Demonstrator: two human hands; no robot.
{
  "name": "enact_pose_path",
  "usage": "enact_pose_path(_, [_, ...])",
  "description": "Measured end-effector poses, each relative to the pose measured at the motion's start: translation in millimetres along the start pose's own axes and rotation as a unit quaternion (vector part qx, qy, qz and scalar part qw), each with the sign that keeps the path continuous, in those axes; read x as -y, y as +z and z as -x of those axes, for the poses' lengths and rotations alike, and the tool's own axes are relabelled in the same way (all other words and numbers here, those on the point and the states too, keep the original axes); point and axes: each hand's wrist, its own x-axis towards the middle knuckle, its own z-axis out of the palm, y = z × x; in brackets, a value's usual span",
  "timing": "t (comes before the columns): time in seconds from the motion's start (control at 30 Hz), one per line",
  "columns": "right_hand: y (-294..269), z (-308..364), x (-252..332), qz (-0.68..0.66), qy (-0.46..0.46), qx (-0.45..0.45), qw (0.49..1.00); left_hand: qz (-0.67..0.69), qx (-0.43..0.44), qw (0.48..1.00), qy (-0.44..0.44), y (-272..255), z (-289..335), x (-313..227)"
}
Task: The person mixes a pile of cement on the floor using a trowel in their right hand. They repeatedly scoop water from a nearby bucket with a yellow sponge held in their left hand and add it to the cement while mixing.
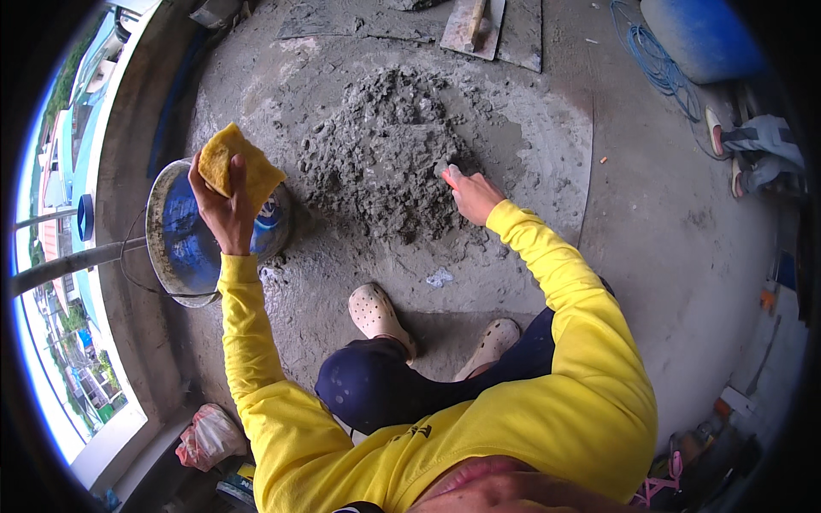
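A thick yellow sponge (256, 175) is gripped in my left hand (226, 205), held over the rim of a mud-smeared blue bucket (192, 256). My right hand (476, 197) is closed round the orange handle of a trowel (447, 176) at the right side of a heap of wet grey mortar (368, 162). The trowel's blade is mostly hidden against the lumpy mortar, so how deep it sits I cannot tell.
A wooden-handled float (473, 30) lies on a board beyond the heap. At far right are a blue drum (705, 38), a coiled blue hose (654, 60) and another person's legs (761, 150). A plastic bag (210, 437) sits by the left wall opening.
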Motion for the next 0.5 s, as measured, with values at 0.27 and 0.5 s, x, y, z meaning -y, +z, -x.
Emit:
enact_pose_path(0.27, [-40,-47,-125,0.014,0.099,-0.155,0.983,-0.247,-0.129,0.96,-0.04,-92,31,65])
enact_pose_path(0.5, [-38,-159,-118,0.117,0.081,-0.087,0.986,-0.226,-0.12,0.965,-0.056,-68,35,68])
